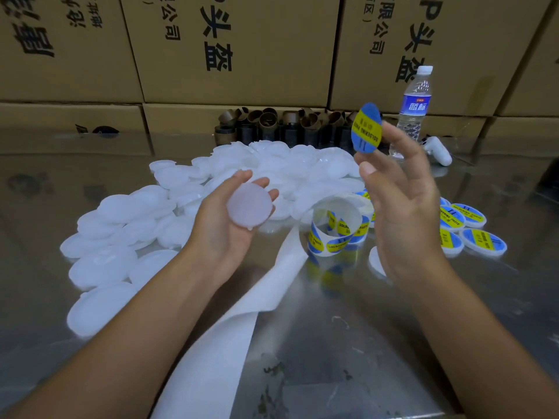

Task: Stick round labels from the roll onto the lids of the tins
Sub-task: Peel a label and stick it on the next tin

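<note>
My left hand (225, 225) holds a plain white round lid (250, 206) in its fingers, flat face towards me, above the metal table. My right hand (399, 204) is raised to the right of it and carries a round blue-and-yellow label (366, 128) stuck to its fingertips, with the fingers mostly straight. Between and below the hands stands the label roll (338, 228), its blank white backing strip (230, 322) trailing towards me. A heap of unlabelled white lids (169, 207) lies to the left and behind. Several labelled lids (472, 228) lie at the right.
Stacked cardboard boxes (236, 49) wall off the back. Empty brown roll cores (281, 125) stand against them. A water bottle (413, 113) and a white handheld device (438, 151) sit at the back right. The shiny metal table (348, 343) extends towards me.
</note>
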A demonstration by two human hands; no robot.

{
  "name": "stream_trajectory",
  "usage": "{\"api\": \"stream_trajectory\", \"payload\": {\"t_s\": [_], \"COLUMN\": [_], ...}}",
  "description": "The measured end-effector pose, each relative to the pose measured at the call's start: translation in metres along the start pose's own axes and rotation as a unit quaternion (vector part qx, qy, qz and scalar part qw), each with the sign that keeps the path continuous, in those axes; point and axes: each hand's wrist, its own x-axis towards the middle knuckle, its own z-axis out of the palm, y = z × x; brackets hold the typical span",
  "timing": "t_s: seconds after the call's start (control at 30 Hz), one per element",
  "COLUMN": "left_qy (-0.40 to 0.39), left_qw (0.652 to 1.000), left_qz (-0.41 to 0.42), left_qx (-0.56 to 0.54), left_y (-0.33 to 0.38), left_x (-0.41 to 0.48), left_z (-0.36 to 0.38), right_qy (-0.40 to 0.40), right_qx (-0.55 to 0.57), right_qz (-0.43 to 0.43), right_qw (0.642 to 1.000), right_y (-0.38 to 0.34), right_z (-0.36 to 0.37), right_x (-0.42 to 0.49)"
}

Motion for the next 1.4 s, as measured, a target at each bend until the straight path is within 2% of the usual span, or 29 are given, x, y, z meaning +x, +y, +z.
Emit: {"api": "stream_trajectory", "payload": {"t_s": [0.13, 0.23, 0.43, 0.57, 0.7, 0.97, 1.2, 1.4], "left_qy": [-0.083, -0.134, -0.187, -0.193, -0.181, -0.214, -0.267, -0.299], "left_qw": [0.994, 0.987, 0.975, 0.969, 0.969, 0.959, 0.941, 0.931], "left_qz": [-0.043, -0.075, -0.122, -0.143, -0.14, -0.144, -0.179, -0.187], "left_qx": [-0.047, -0.038, 0.015, 0.06, 0.091, 0.118, 0.105, 0.091], "left_y": [0.004, 0.002, -0.001, -0.005, -0.006, -0.008, -0.006, -0.006], "left_x": [-0.005, -0.008, -0.009, -0.008, -0.009, -0.01, -0.011, -0.012], "left_z": [0.0, 0.002, 0.002, 0.002, 0.004, 0.005, 0.005, 0.006], "right_qy": [-0.025, -0.044, -0.059, -0.058, -0.104, -0.207, -0.263, -0.268], "right_qx": [-0.008, 0.0, -0.014, -0.087, -0.196, -0.206, -0.318, -0.351], "right_qz": [-0.007, 0.003, 0.007, -0.048, -0.105, -0.034, -0.054, -0.067], "right_qw": [1.0, 0.999, 0.998, 0.993, 0.969, 0.956, 0.909, 0.895], "right_y": [0.001, 0.001, -0.001, -0.001, 0.002, 0.006, 0.01, 0.012], "right_z": [0.0, 0.001, 0.002, 0.005, 0.009, 0.014, 0.015, 0.017], "right_x": [-0.001, -0.001, -0.002, -0.005, -0.012, -0.017, -0.021, -0.022]}}
